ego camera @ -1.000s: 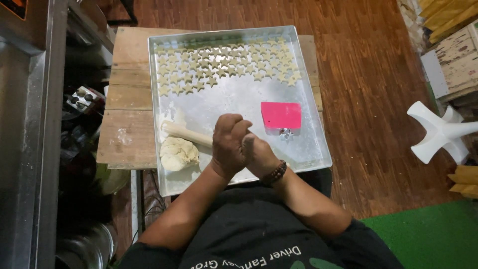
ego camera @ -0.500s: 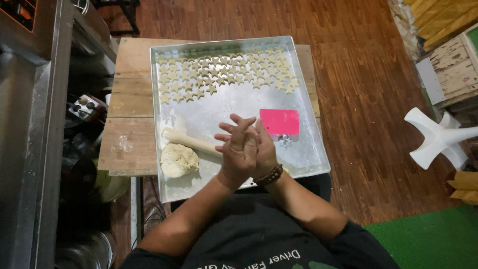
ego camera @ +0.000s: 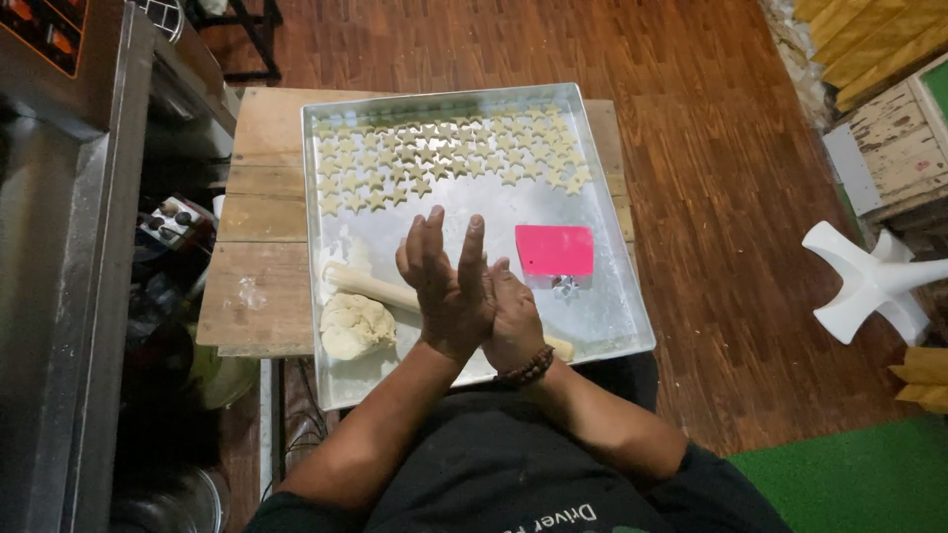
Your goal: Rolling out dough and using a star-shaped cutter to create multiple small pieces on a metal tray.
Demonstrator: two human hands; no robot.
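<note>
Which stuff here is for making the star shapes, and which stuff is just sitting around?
For the stars:
big metal tray
rows of small pale dough stars
lump of pale dough
wooden rolling pin
pink square scraper
small metal star cutter
left hand and right hand, pressed together

Just sitting around:
white plastic stand
green mat

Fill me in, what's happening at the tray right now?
A person presses the left hand and right hand palm to palm above a metal baking tray on a wooden table; what lies between the palms cannot be seen. Rows of small star-shaped dough cutouts fill the tray's far end. A rolling pin, a lump of dough, a pink scraper and a small star cutter lie near the hands.
</note>
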